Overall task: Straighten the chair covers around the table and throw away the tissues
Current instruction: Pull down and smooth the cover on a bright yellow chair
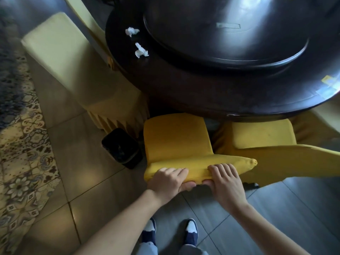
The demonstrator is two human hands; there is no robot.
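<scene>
Cover-straightening step: left hand (168, 178) and right hand (225, 178) both gripping yellow chair cover (184, 144) at backrest top. Probably tugging taut next; tissues (141, 50) untouched on table (184, 89).

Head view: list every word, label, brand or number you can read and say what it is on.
No text is legible in this view.
Yellow and blue sticker at the edge of the dark round table: print too blurred to read.
Pale rectangular mark on the turntable: no legible characters.
Chair cover, tissues, black bin: no writing visible.
</scene>
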